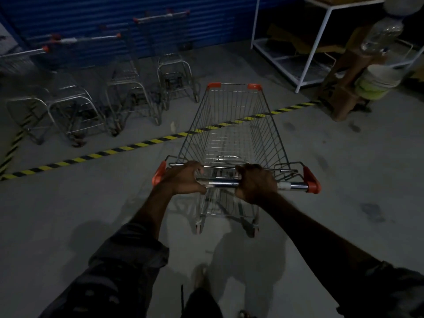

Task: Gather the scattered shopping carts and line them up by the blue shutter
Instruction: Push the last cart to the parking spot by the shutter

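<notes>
A wire shopping cart (231, 125) with orange corner caps stands on the floor right in front of me, its nose pointing toward the blue shutter (128, 21). My left hand (183, 179) grips the chrome handle bar near its left end. My right hand (257, 182) grips the same bar right of centre. Several other carts (128, 88) stand in a row against the shutter at the upper left, handles facing me. The held cart's basket crosses the yellow-and-black floor tape (96, 154).
A white metal shelf rack (298, 65) stands at the upper right beside the shutter. A brown stool (344, 97) carrying a clear plastic bottle (383, 35) and stacked containers sits right of the cart. Grey concrete floor (68, 214) spreads around me.
</notes>
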Motion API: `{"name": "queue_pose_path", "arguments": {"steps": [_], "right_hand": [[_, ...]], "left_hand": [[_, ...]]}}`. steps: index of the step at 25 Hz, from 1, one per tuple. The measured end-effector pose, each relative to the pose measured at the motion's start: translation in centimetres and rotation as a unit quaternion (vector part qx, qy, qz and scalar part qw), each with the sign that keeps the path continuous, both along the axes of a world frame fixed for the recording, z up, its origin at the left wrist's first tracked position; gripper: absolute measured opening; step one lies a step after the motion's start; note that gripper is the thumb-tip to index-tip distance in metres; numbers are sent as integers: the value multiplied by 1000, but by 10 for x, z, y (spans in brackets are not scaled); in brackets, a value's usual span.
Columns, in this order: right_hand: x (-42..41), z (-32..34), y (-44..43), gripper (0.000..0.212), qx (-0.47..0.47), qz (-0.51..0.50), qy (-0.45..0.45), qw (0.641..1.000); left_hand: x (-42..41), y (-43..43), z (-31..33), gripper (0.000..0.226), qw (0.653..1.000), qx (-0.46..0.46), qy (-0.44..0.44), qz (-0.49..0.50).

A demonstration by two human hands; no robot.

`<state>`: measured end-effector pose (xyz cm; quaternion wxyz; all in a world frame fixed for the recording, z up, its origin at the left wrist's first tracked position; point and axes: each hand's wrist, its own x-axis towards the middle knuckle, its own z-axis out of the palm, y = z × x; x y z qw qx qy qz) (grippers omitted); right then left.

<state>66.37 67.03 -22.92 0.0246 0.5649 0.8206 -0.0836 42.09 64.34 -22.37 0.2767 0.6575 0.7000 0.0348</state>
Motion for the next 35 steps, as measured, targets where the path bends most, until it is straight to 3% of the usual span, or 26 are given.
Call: {"name": "queue_pose_path", "arguments": {"steps": [4, 13, 16, 18, 21, 24, 28, 32, 35], "right_hand": [[-16, 0, 84, 74, -1, -18, 18, 1000], [-61, 7, 246, 81, -35, -66, 45, 996], [-74, 1, 297, 65, -33, -57, 69, 995], [-82, 0, 340, 51, -53, -36, 38, 997], [-90, -5, 406, 49, -90, 0, -36, 995], [-92, -9, 471, 50, -93, 23, -56, 994], [-90, -8, 551, 52, -67, 75, -74, 992], [-92, -9, 634, 52, -62, 123, -88, 987], [-94, -12, 697, 53, -80, 100, -65, 990]], "left_hand": [[-23, 92, -7, 76, 999, 1, -33, -34], [-69, 269, -27, 102, 997, 5, -7, -78], [-92, 329, -51, 104, 996, 3, -29, -81], [-99, 366, -50, 106, 997, 16, -27, -72], [-101, 408, -32, 90, 988, 102, 39, -106], [-102, 459, -25, 84, 961, 212, 117, -134], [-106, 544, -32, 93, 963, 168, 154, -144], [-108, 622, -33, 77, 968, 140, 171, -121], [-107, 679, -30, 77, 971, 115, 173, -118]]}}
